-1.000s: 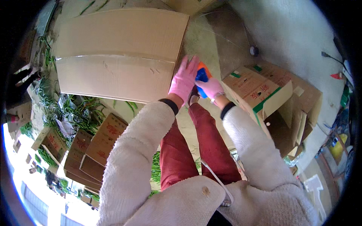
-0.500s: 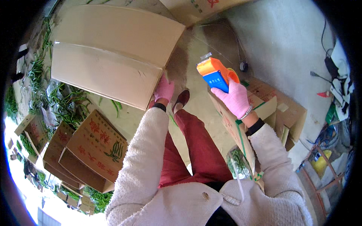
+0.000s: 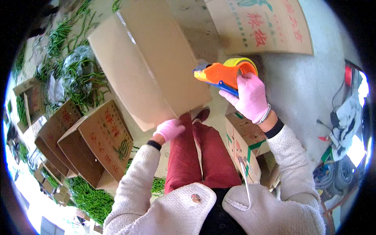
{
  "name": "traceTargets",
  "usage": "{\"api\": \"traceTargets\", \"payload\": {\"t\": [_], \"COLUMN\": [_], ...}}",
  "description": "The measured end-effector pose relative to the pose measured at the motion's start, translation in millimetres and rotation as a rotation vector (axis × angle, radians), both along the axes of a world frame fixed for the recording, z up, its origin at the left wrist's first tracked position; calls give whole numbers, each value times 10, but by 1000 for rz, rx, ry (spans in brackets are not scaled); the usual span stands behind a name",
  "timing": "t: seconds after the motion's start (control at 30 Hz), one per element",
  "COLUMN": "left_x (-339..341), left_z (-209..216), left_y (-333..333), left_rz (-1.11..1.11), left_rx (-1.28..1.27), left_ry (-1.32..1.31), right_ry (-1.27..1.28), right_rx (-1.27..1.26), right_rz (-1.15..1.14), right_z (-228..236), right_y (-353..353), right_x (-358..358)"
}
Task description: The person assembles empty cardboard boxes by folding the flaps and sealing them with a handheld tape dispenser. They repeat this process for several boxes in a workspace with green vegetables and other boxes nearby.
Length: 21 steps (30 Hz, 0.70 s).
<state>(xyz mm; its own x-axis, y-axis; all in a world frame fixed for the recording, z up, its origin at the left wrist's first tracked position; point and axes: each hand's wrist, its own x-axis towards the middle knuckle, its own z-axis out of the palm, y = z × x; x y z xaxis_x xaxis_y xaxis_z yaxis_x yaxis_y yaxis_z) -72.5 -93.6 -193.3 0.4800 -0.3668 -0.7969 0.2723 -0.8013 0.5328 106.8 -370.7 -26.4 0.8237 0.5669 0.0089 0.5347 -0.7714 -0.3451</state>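
Observation:
A large plain brown cardboard box point(image 3: 156, 58) lies in front of my legs, a strip of shiny tape partly along its middle seam. My left hand point(image 3: 170, 129), in a pink glove, is closed at the box's near edge, its fingers partly hidden there. My right hand point(image 3: 252, 97), also in a pink glove, grips an orange and blue tape dispenser point(image 3: 221, 73) with a yellow roll. The dispenser is raised over the box's right side, its toothed head pointing left.
Open printed cartons point(image 3: 103, 141) stand at the left, with green chili peppers point(image 3: 92, 201) heaped behind and below them. Another printed carton point(image 3: 260, 27) lies at the far right. More cartons point(image 3: 244, 137) stand beside my right leg. Cables and cloth point(image 3: 344, 125) lie farther right.
The box has turned clockwise and come nearer, its seam now running lengthwise away from me. My left hand has moved nearer my body. The tape dispenser has tilted, its head swinging down to the left.

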Motion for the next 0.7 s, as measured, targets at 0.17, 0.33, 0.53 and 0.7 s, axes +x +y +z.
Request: {"api": "traceTargets", "payload": {"t": [0.17, 0.33, 0.53, 0.7], "left_x": [811, 1493, 1373, 1125], "left_z": [1517, 1662, 1259, 959], "left_y": [482, 974, 1220, 1309], "left_rz": [829, 1078, 1245, 1609], "left_rx": [-552, -772, -1147, -985], "left_ry": [-273, -530, -73, -197], "right_ry": [6, 167, 432, 820], "right_rx": [-6, 40, -16, -99], "right_rz": [170, 270, 459, 555], "right_z": [247, 406, 441, 203], "right_y": [635, 1138, 1708, 2167], "right_x": [320, 543, 775, 979]}}
